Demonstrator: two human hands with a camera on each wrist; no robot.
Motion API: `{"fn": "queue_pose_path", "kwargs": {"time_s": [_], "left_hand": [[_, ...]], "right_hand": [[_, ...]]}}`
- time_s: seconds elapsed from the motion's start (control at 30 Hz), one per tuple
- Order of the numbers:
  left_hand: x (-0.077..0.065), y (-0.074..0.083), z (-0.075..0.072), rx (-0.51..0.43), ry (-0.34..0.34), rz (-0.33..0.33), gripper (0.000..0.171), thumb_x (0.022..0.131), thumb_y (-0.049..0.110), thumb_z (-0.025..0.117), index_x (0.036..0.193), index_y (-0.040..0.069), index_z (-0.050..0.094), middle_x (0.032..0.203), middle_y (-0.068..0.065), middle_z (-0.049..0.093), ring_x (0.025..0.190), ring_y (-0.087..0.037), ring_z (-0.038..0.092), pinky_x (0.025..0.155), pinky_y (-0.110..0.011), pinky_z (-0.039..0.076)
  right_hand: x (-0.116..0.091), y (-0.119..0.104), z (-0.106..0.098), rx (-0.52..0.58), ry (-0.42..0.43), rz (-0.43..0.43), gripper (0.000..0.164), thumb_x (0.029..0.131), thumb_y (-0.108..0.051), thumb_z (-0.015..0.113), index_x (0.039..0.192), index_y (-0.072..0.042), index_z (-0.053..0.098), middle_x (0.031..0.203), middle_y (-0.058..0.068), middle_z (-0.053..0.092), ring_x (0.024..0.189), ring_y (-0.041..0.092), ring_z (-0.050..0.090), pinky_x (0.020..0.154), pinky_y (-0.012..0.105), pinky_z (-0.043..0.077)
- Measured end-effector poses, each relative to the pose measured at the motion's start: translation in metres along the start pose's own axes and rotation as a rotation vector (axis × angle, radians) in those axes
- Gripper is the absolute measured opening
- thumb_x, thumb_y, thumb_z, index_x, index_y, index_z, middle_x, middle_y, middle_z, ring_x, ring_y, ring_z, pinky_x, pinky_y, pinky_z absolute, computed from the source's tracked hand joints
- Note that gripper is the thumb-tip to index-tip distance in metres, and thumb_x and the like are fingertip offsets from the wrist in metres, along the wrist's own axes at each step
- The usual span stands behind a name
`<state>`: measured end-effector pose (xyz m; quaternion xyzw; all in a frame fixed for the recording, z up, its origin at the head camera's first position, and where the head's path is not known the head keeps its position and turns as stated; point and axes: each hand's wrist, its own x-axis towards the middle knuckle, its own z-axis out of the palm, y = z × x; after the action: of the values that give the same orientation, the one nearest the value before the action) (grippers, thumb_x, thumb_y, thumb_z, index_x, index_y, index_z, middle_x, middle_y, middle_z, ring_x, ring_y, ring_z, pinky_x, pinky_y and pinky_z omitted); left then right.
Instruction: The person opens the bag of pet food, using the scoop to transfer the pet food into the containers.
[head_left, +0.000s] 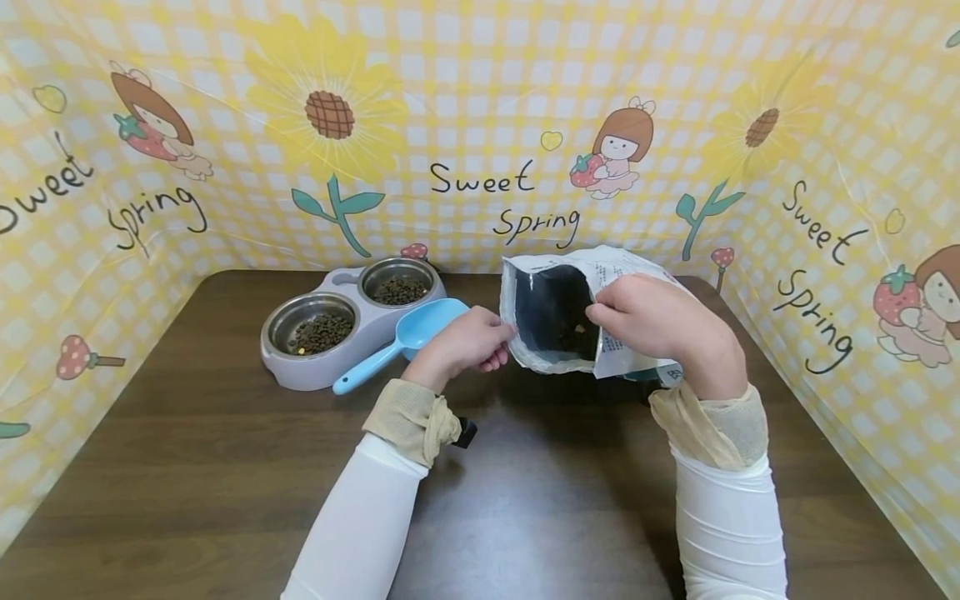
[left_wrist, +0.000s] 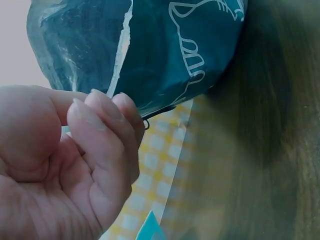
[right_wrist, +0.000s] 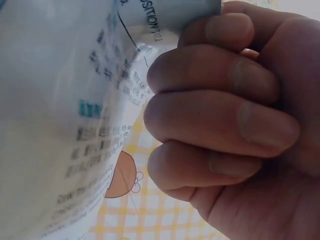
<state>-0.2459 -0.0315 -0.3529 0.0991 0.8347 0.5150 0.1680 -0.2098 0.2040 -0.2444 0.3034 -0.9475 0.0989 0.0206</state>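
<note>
A pet food bag (head_left: pixel 555 308) stands with its mouth turned toward me, showing a dark inside with a little brown matter low down. One outer side is printed with text; the left wrist view shows a dark green side (left_wrist: pixel 165 60) with a white animal outline. My left hand (head_left: pixel 471 340) pinches the left edge of the mouth between thumb and fingers. On the opposite edge, my right hand (head_left: pixel 663 321) grips the bag with curled fingers, seen close in the right wrist view (right_wrist: pixel 220 105). Behind my left hand lies a light blue scoop (head_left: pixel 423 327), leaning against the bowl stand.
At the back left of the brown table (head_left: pixel 225 467) stands a pale purple double bowl stand (head_left: pixel 300 379). Its two metal bowls, left (head_left: pixel 276 323) and right (head_left: pixel 369 279), hold brown kibble. A yellow checked cloth (head_left: pixel 465 100) encloses the table's back and sides.
</note>
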Motion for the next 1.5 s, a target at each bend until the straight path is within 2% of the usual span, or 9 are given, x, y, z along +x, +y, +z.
{"fn": "queue_pose_path", "kwargs": {"time_s": [0.23,0.47,0.6,0.73,0.97,1.1,1.23,1.33,1.5], "left_hand": [[-0.007,0.014,-0.010,-0.112,0.080,0.083,0.036,0.100,0.018,0.052,0.073,-0.003,0.064,0.052,0.001,0.056,0.042,-0.007,0.049,0.038,-0.017,0.042],[-0.024,0.042,-0.019,-0.202,0.253,0.148,0.040,0.101,0.022,0.050,0.077,-0.005,0.068,0.054,-0.001,0.060,0.042,-0.009,0.052,0.037,-0.016,0.043],[-0.035,0.059,-0.017,-0.302,0.339,0.174,0.041,0.101,0.022,0.048,0.081,-0.006,0.070,0.060,-0.004,0.065,0.046,-0.013,0.060,0.041,-0.016,0.050],[-0.046,0.075,-0.013,-0.441,0.412,0.214,0.039,0.103,0.019,0.048,0.082,-0.006,0.069,0.062,-0.007,0.068,0.050,-0.018,0.065,0.044,-0.019,0.055],[-0.057,0.093,-0.004,-0.585,0.549,0.305,0.040,0.104,0.019,0.049,0.076,-0.004,0.066,0.065,-0.011,0.069,0.057,-0.025,0.070,0.052,-0.027,0.061],[-0.054,0.094,-0.002,-0.622,0.525,0.368,0.039,0.104,0.025,0.050,0.079,-0.002,0.064,0.072,-0.012,0.070,0.066,-0.026,0.072,0.057,-0.031,0.062],[-0.042,0.091,-0.001,-0.550,0.382,0.472,0.040,0.106,0.028,0.046,0.098,-0.007,0.064,0.093,-0.020,0.070,0.085,-0.025,0.070,0.075,-0.037,0.063],[-0.032,0.085,0.000,-0.361,0.279,0.548,0.032,0.105,0.021,0.049,0.119,-0.005,0.061,0.112,-0.020,0.069,0.100,-0.019,0.066,0.091,-0.040,0.057],[-0.018,0.081,-0.003,0.017,0.206,0.663,0.035,0.099,0.005,0.057,0.134,0.007,0.056,0.127,-0.007,0.065,0.114,-0.010,0.056,0.099,-0.041,0.051]], "right_hand": [[-0.004,-0.001,-0.004,0.034,0.087,0.009,0.047,0.099,-0.019,0.051,0.052,-0.014,0.046,0.049,-0.003,0.035,0.046,0.016,0.040,0.049,0.030,0.036],[-0.009,0.006,-0.009,0.167,0.381,-0.092,0.048,0.101,-0.016,0.051,0.055,-0.009,0.043,0.050,-0.001,0.030,0.042,0.015,0.031,0.044,0.028,0.027],[-0.011,0.009,-0.011,0.295,0.525,-0.055,0.050,0.103,-0.016,0.050,0.055,-0.004,0.041,0.051,0.001,0.029,0.042,0.014,0.029,0.041,0.028,0.023],[-0.013,0.010,-0.014,0.406,0.607,-0.023,0.049,0.104,-0.016,0.048,0.058,0.000,0.040,0.055,0.002,0.028,0.047,0.015,0.029,0.044,0.030,0.023],[-0.019,0.011,-0.021,0.525,0.579,-0.030,0.036,0.106,-0.020,0.038,0.083,0.003,0.053,0.069,0.004,0.041,0.059,0.018,0.041,0.052,0.027,0.033],[-0.027,0.005,-0.027,0.479,0.480,0.030,0.026,0.099,-0.025,0.057,0.109,-0.001,0.058,0.086,0.004,0.055,0.062,0.018,0.053,0.053,0.020,0.044],[-0.037,0.001,-0.033,0.347,0.433,0.130,0.045,0.085,-0.037,0.075,0.119,-0.010,0.061,0.096,0.002,0.064,0.064,0.016,0.063,0.056,0.015,0.049],[-0.041,0.000,-0.035,0.275,0.462,0.179,0.052,0.081,-0.042,0.078,0.120,-0.010,0.065,0.096,0.007,0.069,0.067,0.018,0.067,0.055,0.017,0.051],[-0.038,-0.001,-0.034,0.172,0.552,0.252,0.052,0.081,-0.044,0.078,0.113,-0.003,0.069,0.100,0.019,0.073,0.083,0.030,0.068,0.064,0.047,0.058]]}}
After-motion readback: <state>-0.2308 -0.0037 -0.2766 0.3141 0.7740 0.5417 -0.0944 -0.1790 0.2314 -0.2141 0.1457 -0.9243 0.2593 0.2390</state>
